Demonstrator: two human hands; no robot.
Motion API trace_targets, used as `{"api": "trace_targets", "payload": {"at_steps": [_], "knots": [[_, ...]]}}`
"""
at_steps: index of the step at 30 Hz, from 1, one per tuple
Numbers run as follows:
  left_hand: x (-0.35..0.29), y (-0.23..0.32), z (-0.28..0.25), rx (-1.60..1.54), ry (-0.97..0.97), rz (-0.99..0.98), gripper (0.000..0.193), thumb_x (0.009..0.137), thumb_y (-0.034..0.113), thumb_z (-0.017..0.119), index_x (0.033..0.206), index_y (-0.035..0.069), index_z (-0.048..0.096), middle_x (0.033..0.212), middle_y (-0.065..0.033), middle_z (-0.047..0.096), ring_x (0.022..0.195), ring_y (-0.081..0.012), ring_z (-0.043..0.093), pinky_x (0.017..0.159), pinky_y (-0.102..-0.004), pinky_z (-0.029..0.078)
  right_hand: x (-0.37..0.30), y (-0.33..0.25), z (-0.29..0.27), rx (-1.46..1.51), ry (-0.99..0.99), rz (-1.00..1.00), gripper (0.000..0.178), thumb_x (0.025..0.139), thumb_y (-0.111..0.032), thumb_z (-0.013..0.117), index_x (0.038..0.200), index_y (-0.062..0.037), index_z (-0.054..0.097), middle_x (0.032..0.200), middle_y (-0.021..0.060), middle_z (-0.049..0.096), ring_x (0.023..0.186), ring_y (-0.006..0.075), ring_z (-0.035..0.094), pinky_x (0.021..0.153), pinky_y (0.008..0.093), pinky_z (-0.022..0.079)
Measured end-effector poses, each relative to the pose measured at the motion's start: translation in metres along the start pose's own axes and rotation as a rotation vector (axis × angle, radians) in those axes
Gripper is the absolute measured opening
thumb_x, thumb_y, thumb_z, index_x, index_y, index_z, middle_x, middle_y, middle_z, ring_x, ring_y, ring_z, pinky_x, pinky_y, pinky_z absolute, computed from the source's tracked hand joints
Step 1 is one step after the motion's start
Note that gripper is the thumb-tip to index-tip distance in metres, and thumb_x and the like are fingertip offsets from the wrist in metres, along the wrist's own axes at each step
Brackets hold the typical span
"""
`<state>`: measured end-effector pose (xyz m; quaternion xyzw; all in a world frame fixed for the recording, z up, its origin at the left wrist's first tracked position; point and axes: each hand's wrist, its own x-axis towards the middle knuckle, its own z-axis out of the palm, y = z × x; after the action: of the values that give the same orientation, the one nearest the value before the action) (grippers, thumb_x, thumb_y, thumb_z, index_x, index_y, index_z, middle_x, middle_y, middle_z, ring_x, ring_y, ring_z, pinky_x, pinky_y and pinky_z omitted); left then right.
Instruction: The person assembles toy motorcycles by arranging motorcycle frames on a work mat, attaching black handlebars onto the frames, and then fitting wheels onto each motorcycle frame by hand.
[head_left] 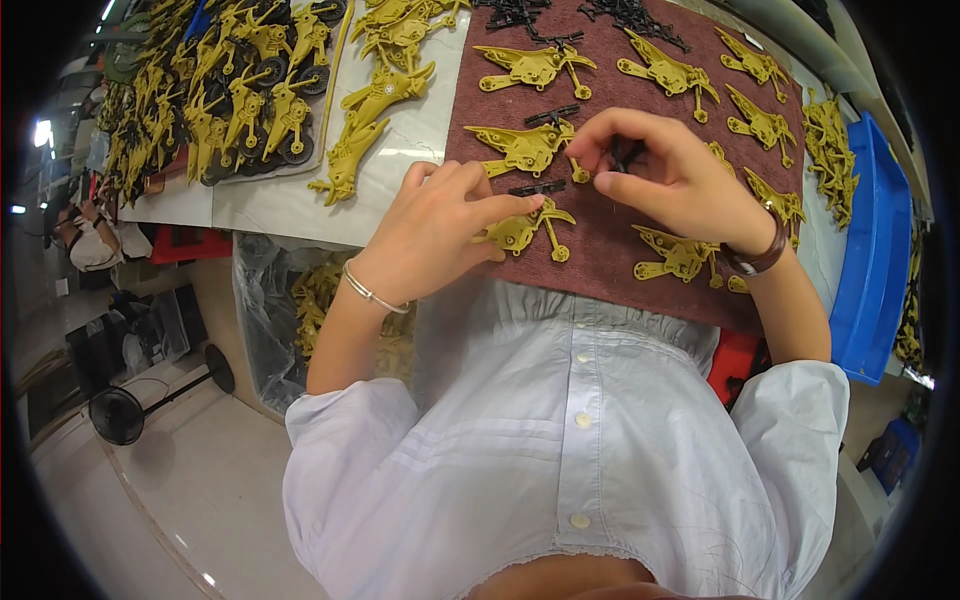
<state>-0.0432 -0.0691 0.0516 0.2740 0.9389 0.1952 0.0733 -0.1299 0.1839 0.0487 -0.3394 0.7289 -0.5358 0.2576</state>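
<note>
A yellow part point(517, 234) is touched by the spread left hand point(437, 222); black pieces point(626, 153) are clasped in the right hand point(675, 175).

Yellow parts point(664, 70) lie on a maroon cloth point(604, 258).

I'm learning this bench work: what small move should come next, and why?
Probably bring the right hand toward the yellow piece at the left hand: the right holds a small black part, and the left's fingers seem to rest on that piece.
</note>
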Motion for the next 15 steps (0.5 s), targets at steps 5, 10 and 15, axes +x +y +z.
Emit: {"api": "trace_targets", "payload": {"at_steps": [5, 10, 15], "knots": [[-0.001, 0.002, 0.002, -0.006, 0.000, -0.011, 0.061, 0.063, 0.013, 0.080, 0.122, 0.024, 0.065, 0.084, 0.0014, 0.053, 0.083, -0.0182, 0.052, 0.081, -0.0337, 0.035, -0.029, -0.002, -0.014, 0.774, 0.047, 0.264, 0.036, 0.089, -0.005, 0.061, 0.123, 0.0052, 0.055, 0.118, 0.0150, 0.062, 0.109, 0.0155, 0.061, 0.096, 0.0288, 0.048], [-0.005, 0.006, -0.002, -0.082, 0.035, 0.011, 0.065, 0.061, 0.014, 0.081, 0.124, 0.021, 0.064, 0.094, -0.0005, 0.060, 0.091, -0.0193, 0.054, 0.086, -0.0342, 0.035, -0.053, 0.007, -0.019, 1.087, 0.183, 0.292, 0.040, 0.095, -0.002, 0.051, 0.132, 0.0116, 0.045, 0.126, 0.0218, 0.057, 0.118, 0.0210, 0.057, 0.103, 0.0273, 0.047], [0.002, 0.029, -0.003, -0.086, 0.311, -0.061, 0.052, 0.064, 0.013, 0.082, 0.113, 0.009, 0.069, 0.099, -0.0069, 0.068, 0.091, -0.0236, 0.060, 0.085, -0.0349, 0.042, -0.067, 0.011, -0.011, 1.148, 0.354, 0.273, 0.038, 0.097, -0.005, 0.052, 0.131, 0.0104, 0.047, 0.126, 0.0217, 0.058, 0.116, 0.0213, 0.058, 0.102, 0.0277, 0.049]]}}
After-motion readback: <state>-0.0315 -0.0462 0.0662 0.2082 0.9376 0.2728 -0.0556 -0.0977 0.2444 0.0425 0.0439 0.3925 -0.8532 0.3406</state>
